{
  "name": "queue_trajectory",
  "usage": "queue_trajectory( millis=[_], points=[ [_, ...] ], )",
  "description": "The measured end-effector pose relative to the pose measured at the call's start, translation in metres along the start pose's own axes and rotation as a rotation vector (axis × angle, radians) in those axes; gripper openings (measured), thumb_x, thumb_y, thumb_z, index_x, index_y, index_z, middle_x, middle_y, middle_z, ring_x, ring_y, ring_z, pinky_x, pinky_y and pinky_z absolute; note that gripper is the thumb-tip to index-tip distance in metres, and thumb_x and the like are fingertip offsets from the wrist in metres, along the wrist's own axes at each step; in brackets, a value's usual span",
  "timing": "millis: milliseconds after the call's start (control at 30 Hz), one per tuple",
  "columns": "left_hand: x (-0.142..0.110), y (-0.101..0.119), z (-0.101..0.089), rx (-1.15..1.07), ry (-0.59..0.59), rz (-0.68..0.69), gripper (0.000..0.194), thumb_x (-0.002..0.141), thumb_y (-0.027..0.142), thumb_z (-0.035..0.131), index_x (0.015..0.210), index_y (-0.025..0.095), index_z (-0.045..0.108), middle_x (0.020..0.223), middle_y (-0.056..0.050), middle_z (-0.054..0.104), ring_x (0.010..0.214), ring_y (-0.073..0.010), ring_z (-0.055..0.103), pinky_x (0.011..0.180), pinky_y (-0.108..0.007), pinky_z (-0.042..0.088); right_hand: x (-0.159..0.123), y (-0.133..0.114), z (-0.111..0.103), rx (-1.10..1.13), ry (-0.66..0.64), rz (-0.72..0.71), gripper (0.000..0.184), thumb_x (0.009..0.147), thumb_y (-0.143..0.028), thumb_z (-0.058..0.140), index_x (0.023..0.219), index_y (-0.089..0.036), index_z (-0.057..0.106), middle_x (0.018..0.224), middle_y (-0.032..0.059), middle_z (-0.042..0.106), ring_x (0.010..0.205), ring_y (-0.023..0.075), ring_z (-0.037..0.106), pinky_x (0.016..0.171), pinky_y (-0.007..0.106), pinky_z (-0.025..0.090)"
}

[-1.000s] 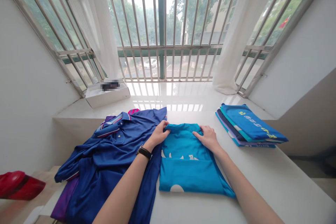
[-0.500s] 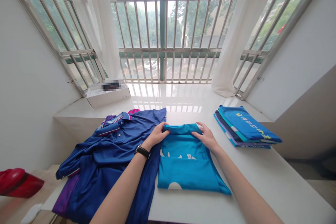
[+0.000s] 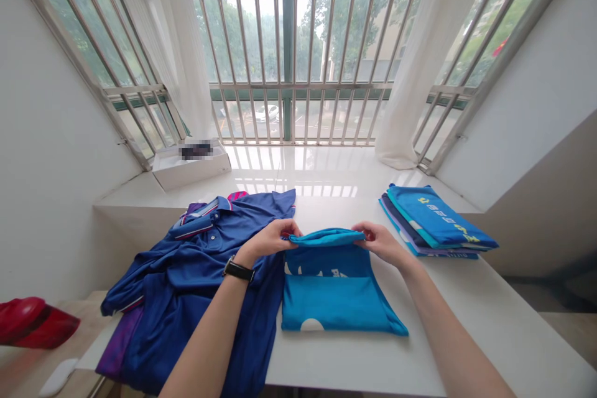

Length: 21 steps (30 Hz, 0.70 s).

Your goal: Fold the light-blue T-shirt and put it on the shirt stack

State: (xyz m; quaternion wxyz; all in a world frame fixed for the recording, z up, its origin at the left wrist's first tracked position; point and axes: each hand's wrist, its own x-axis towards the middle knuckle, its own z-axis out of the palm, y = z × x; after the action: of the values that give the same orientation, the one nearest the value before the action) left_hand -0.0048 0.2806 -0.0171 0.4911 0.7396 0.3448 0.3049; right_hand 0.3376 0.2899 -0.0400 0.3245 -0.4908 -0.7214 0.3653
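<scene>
Pinching the raised top fold of a bright blue folded jersey shirt (image 3: 333,298), the left hand (image 3: 265,241) and right hand (image 3: 380,244) grip it on a white counter (image 3: 354,364); that fold calls for laying down evenly.

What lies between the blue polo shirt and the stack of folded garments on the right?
In the head view, a turquoise shirt lies there on the white counter. The left hand and right hand pinch its top edge.
</scene>
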Motion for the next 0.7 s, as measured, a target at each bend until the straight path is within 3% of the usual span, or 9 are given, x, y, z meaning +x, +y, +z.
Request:
queue_trajectory(
  millis=[100,300,500,700],
  points=[
    [-0.008,0.006,-0.005,0.135,-0.177,-0.081,0.014,0.068,0.018,0.071,0.082,0.015,0.067,0.088,-0.003,0.070,0.083,-0.0168,0.062,0.077,-0.025,0.045,-0.008,-0.006,-0.005,-0.071,-0.133,0.022,0.009,0.065,-0.024,0.060,0.071,-0.019,0.065,0.068,-0.0014,0.054,0.067,0.0143,0.046,0.062,0.027,0.036],
    [-0.010,0.009,-0.006,0.335,-0.314,-0.139,0.015,0.063,0.016,0.070,0.077,0.018,0.075,0.081,-0.001,0.071,0.077,-0.0153,0.057,0.070,-0.022,0.042,-0.012,-0.012,-0.006,-0.123,-0.300,0.111,0.017,0.058,-0.019,0.049,0.067,-0.018,0.063,0.062,-0.0031,0.046,0.062,0.0130,0.042,0.059,0.026,0.031],
    [-0.011,0.008,-0.006,0.421,-0.271,-0.141,0.021,0.063,0.010,0.058,0.074,0.018,0.075,0.073,0.000,0.068,0.066,-0.0130,0.054,0.060,-0.020,0.041,-0.014,-0.016,-0.010,-0.064,-0.305,0.133,0.011,0.064,-0.022,0.055,0.071,-0.017,0.062,0.061,-0.0035,0.046,0.062,0.0125,0.039,0.057,0.025,0.030],
    [-0.015,0.019,-0.001,0.430,-0.167,-0.173,0.029,0.069,0.015,0.058,0.095,0.019,0.072,0.087,-0.002,0.070,0.073,-0.0157,0.060,0.062,-0.021,0.043,-0.020,-0.022,-0.012,-0.097,-0.464,0.234,0.016,0.064,-0.020,0.059,0.078,-0.017,0.066,0.062,-0.0044,0.045,0.061,0.0111,0.039,0.054,0.024,0.028]
  ],
)
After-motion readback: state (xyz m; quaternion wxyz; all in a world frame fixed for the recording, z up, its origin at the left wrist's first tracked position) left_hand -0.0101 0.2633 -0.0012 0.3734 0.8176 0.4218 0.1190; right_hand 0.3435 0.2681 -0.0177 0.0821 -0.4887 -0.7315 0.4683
